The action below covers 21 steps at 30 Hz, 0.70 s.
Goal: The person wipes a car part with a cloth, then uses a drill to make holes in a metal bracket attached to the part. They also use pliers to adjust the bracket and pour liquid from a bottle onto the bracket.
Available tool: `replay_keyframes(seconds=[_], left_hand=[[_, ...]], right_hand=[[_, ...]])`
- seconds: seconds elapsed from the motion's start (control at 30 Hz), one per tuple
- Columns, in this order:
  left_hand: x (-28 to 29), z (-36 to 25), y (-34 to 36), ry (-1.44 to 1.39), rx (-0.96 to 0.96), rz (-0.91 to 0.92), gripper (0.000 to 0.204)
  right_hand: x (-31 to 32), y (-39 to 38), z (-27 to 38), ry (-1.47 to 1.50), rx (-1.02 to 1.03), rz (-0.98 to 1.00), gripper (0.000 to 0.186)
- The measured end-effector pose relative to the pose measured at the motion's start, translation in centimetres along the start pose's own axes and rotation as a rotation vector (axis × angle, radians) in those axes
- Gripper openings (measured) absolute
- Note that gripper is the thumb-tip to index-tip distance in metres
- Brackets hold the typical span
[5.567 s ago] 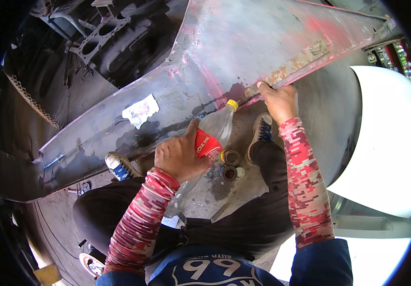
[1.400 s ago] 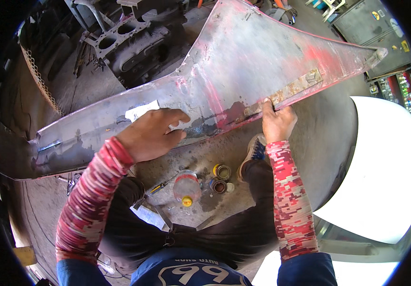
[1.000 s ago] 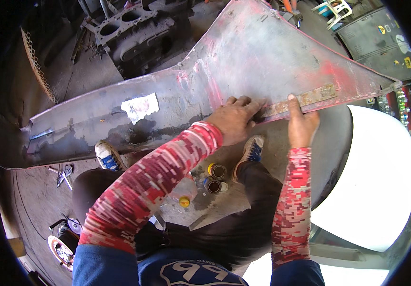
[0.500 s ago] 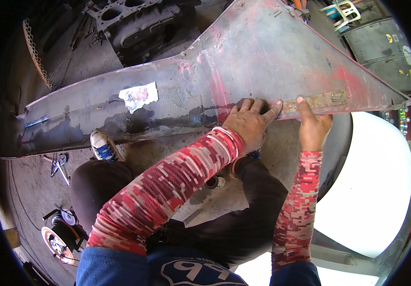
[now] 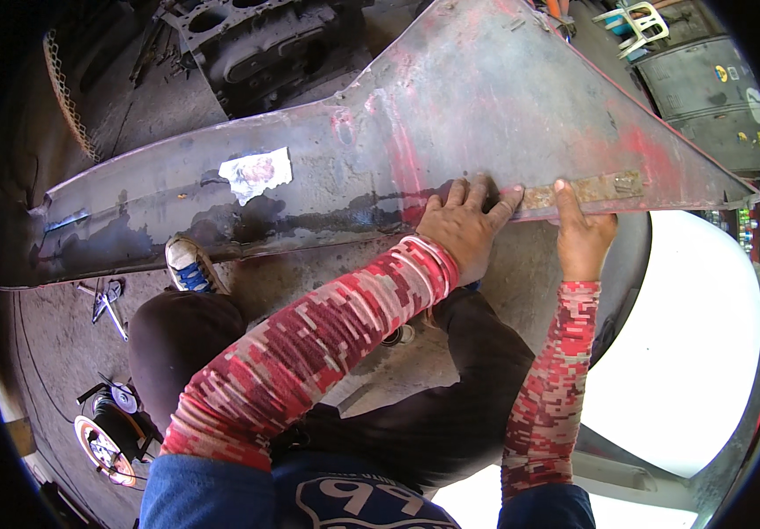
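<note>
A large, dull grey metal car body panel with red paint traces and dark damp-looking patches stretches across the view, over my legs. My left hand lies flat on its near edge, fingers spread, with the thumb by the left end of a rusty brown strip that runs along that edge. To the right, my right hand grips the panel's edge: its thumb presses on the strip, while the fingers are hidden underneath. A torn white paper piece sits on the panel's left half.
Beyond the panel stands a dark engine block. A curved mesh strip is at far left. On the floor at left lie a metal bracket and a reel-like item. A glossy white surface rises close on my right.
Both hands keep their places on the panel's edge. The left forearm and hand have shifted very slightly to the right in view.
</note>
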State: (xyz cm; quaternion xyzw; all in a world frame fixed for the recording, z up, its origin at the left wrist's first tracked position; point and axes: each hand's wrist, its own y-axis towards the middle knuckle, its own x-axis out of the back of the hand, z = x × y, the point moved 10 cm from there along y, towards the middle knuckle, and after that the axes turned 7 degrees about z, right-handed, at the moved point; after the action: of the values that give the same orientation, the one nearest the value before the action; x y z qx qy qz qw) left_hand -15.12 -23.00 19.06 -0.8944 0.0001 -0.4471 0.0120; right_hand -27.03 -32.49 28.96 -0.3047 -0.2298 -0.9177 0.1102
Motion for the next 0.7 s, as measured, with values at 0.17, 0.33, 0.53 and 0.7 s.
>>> replay_keyframes(seconds=[0.17,0.33,0.53,0.7], left_hand=[[4.6,1.4,-0.6,-0.054,0.185,0.018,0.078],[12.6,5.6,-2.4,-0.197,0.169,-0.082,0.057],[9.0,11.7,-12.9,0.192,0.32,0.31,0.046],[10.4,10.2,-20.8,-0.16,0.214,0.282,0.048]], right_hand=[[0.0,0.2,-0.2,-0.045,0.0,0.058,0.029],[0.0,0.3,0.5,-0.042,0.048,0.058,0.031],[0.0,0.4,0.4,-0.011,0.026,0.054,0.026],[-0.2,0.5,-2.0,0.124,-0.155,0.027,0.028]])
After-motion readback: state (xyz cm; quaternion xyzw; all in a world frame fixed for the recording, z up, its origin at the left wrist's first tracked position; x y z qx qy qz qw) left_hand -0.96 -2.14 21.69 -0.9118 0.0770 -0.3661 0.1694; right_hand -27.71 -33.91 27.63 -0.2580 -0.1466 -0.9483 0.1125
